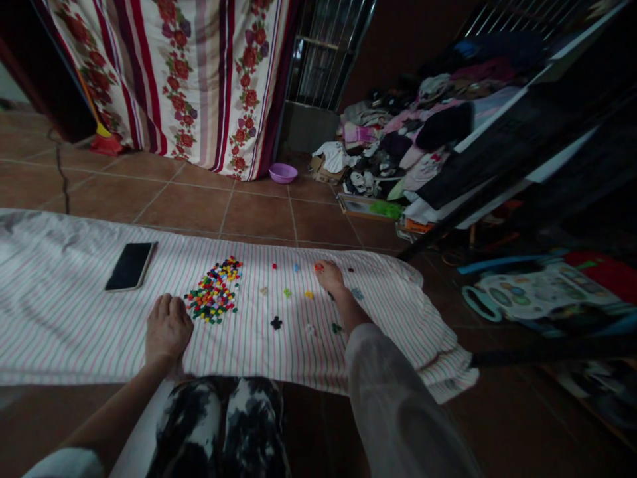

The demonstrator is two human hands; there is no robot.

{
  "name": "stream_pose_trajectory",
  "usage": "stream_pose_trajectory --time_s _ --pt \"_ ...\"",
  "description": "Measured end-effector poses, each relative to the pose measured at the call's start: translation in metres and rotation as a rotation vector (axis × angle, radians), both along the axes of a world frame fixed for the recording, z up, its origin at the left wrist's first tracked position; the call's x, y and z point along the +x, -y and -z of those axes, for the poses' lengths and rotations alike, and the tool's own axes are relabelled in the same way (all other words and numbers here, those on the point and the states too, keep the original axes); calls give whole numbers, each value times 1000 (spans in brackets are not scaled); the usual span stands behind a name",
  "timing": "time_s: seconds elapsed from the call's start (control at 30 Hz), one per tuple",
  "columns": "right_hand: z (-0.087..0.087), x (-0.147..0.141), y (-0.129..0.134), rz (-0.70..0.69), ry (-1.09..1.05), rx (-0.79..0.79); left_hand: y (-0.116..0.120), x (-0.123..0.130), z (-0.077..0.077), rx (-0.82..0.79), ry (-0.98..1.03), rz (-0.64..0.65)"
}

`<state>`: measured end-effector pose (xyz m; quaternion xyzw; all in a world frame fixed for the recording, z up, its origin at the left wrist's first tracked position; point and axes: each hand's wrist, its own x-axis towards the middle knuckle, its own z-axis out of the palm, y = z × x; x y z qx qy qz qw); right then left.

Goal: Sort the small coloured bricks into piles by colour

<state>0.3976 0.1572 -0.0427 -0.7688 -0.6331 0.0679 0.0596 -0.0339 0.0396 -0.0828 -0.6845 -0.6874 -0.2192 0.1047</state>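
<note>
A white sheet with pink stripes (79, 318) lies spread on the tiled floor in front of me. On it sits a dense heap of small multicoloured plastic bricks (213, 292). My left hand (168, 328) rests curled on the sheet, just left of the heap. My right hand (329, 277) reaches farther out, its fingertips bunched on a small orange piece (318, 267). Several loose pieces lie scattered around it, including a black one (276, 322). A black smartphone (130, 266) lies face up on the sheet, beyond my left hand.
My knees in black-and-white patterned trousers (219, 425) are at the sheet's near edge. Beyond it are a floral curtain (199, 79), a purple basin (283, 172) and a large heap of clothes (413, 126). A child's plastic toy panel (537, 292) lies to the right.
</note>
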Motion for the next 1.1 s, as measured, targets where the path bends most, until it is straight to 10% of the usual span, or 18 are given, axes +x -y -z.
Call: stream_pose_trajectory --time_s 0.3,0.63,1.1 --pt "-6 -17 2 -52 -42 165 1 4 -2 -21 95 -48" --pt "6 -134 28 -550 -435 235 1 3 0 -48 88 -55" --pt "14 -230 60 -949 -332 172 1 4 5 -42 110 -72"
